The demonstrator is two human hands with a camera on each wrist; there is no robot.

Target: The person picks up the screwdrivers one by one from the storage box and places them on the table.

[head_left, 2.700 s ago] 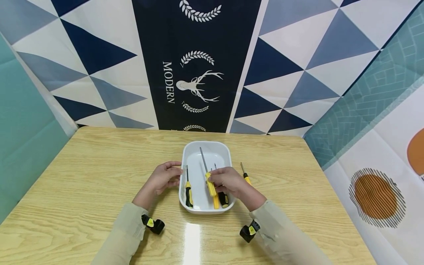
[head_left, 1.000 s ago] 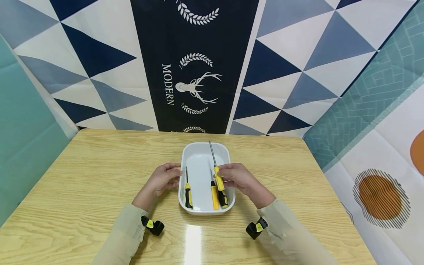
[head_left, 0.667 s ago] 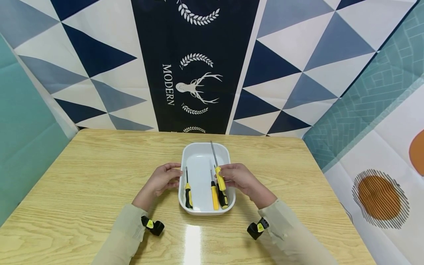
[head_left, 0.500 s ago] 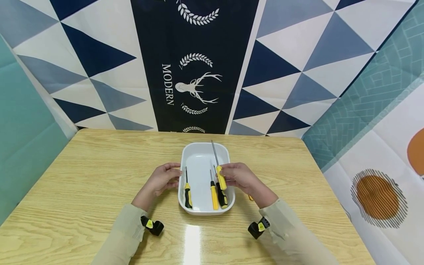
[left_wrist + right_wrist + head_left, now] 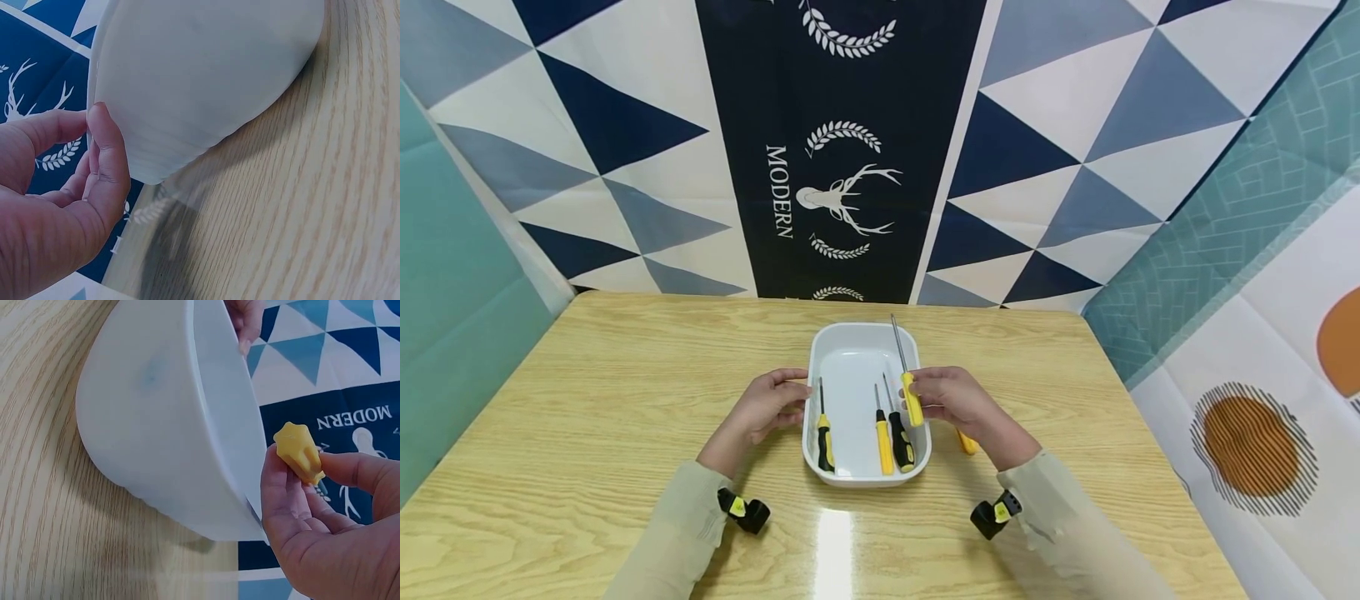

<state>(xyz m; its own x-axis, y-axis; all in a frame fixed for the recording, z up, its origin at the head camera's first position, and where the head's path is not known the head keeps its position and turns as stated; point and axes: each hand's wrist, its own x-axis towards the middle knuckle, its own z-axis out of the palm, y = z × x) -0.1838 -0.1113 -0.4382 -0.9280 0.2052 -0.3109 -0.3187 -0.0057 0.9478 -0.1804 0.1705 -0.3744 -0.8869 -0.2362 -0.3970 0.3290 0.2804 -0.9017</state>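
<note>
My right hand (image 5: 958,400) pinches a screwdriver (image 5: 913,400) by its yellow handle, above the right rim of a white plastic tub (image 5: 848,335). The screwdriver's metal shaft points away from me. In the right wrist view the fluted butt of the yellow handle (image 5: 297,447) shows between thumb and fingers. At the tub's left side my left hand (image 5: 771,404) pinches the rim, as the left wrist view shows at the tub wall (image 5: 206,75). Inside lie a black-and-yellow screwdriver (image 5: 825,442) at left, a yellow-handled screwdriver (image 5: 884,446), and another black-and-yellow screwdriver (image 5: 901,442) at right.
A yellow handle end (image 5: 967,442) lies on the wooden table (image 5: 647,375) right of the tub, partly hidden by my right forearm. Patterned cloth (image 5: 842,167) hangs behind the table. Each wrist wears a small black camera, such as the left one (image 5: 749,515).
My right hand has carried the screwdriver rightward, from over the tub's inside to its right rim. My left hand stays at the left rim. The screwdrivers inside stay put.
</note>
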